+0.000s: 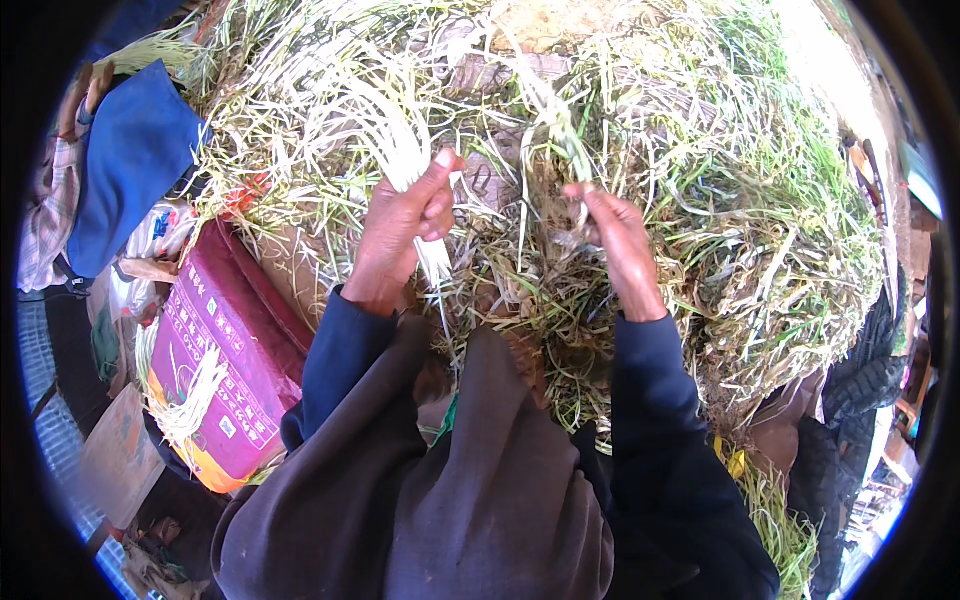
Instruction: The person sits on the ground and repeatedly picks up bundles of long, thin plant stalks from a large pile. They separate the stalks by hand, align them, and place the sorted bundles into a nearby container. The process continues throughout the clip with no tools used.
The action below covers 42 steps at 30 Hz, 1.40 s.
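Observation:
My left hand [409, 225] is closed round a bundle of pale, slender plant stalks [401, 154]; their tops fan out up and to the left, and their cut-looking ends poke out below the fist. To the right, my right hand [619, 232] pinches a thinner, limp green and whitish strand of leaves [566, 139] between thumb and fingers. The two hands are apart, above a wide heap of loose stalks and leaves [750, 225]. Brownish, withered leaves lie thickly under my right hand.
At left, a purple printed sack [217, 352] has a small bunch of pale stalks [195, 397] on it. Beyond it is another person in a checked sleeve [52, 202], with a blue cloth [135, 172]. More green stalks [780, 525] lie low at right, beside dark netted material [821, 465].

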Each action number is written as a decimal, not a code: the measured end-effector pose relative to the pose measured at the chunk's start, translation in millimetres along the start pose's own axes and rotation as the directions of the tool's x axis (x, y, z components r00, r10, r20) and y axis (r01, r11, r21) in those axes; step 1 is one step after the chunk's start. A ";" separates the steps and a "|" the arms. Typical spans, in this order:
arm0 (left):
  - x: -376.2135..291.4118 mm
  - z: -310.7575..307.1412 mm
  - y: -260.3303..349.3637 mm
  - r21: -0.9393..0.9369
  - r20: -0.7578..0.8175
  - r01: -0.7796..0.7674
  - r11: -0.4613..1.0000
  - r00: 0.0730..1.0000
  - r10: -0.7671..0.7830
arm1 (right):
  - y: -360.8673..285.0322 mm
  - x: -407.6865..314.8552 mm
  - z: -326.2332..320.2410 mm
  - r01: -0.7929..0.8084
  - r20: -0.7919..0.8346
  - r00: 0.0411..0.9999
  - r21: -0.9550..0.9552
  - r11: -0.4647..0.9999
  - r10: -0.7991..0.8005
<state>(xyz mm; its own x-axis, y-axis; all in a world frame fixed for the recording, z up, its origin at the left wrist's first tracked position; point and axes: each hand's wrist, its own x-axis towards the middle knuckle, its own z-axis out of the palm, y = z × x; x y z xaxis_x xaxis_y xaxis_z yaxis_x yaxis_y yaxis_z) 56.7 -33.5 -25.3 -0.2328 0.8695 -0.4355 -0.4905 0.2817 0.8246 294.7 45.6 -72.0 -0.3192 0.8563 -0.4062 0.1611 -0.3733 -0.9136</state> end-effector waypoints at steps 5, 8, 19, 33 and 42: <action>8.2 1.2 -24.3 0.088 0.051 0.067 0.994 0.996 -0.071 | 14.5 -10.9 9.1 -0.001 0.059 0.998 0.032 0.999 0.000; 14.1 5.7 -40.5 0.112 0.081 0.141 0.984 0.985 -0.150 | 8.0 -15.8 17.4 0.061 0.067 0.996 -0.076 0.995 -0.056; 15.5 11.0 -63.1 0.003 0.097 0.181 0.984 0.979 -0.180 | 9.4 -23.2 48.2 0.513 0.132 0.853 -0.389 0.765 -0.505; 7.2 15.5 -42.4 -0.073 0.161 0.093 0.993 0.984 -0.080 | 22.1 -26.1 54.3 0.511 -0.129 0.751 -0.508 0.693 -0.648; 13.5 -18.5 0.6 -0.355 0.068 -0.095 0.930 0.990 0.127 | 65.8 -12.6 -21.2 0.352 -0.075 0.714 -0.821 0.450 -0.696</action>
<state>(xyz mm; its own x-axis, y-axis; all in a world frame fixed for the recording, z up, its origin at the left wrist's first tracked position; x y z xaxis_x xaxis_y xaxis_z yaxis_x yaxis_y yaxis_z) 37.7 -29.1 -37.3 -0.2355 0.9237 -0.3021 -0.7324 0.0357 0.6799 329.1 17.8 -126.6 -0.2701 0.8982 0.3469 0.7269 0.4265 -0.5382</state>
